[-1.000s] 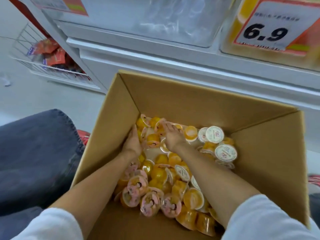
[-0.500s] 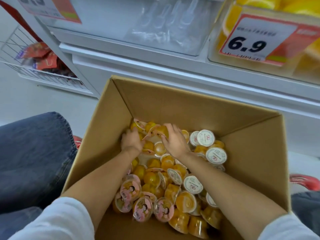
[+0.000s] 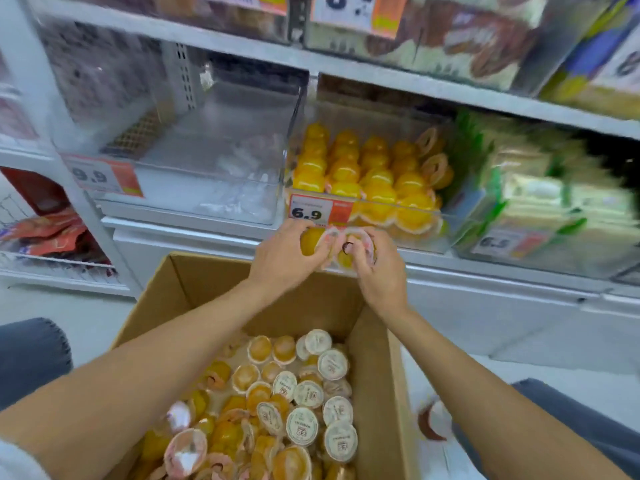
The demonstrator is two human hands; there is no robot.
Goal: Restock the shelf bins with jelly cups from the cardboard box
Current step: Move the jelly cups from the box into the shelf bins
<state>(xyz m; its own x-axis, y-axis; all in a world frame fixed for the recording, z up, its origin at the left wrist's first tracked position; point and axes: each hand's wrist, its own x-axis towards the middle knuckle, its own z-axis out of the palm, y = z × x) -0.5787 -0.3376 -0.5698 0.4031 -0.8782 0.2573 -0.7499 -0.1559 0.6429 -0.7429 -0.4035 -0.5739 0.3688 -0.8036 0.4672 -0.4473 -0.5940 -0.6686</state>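
Note:
Both hands are raised together just below the front of a clear shelf bin (image 3: 446, 216) filled with orange jelly cups (image 3: 377, 174). My left hand (image 3: 287, 258) grips an orange jelly cup (image 3: 311, 240). My right hand (image 3: 377, 271) holds more jelly cups with pink-rimmed lids (image 3: 356, 237), pressed against the left hand's cup. Below them stands the open cardboard box (image 3: 194, 282), with many loose jelly cups (image 3: 298, 407) piled inside, some orange side up, some showing white lids.
An empty-looking clear bin (image 3: 214, 174) with a 9.9 price tag sits to the left of the orange bin. Green packets (image 3: 540, 195) fill the bin to the right. A wire basket with red packets (image 3: 48, 233) hangs at far left. My knees flank the box.
Both hands have lifted out of the box, carrying jelly cups up to the front of the orange bin. The view has tilted upward to show the shelves.

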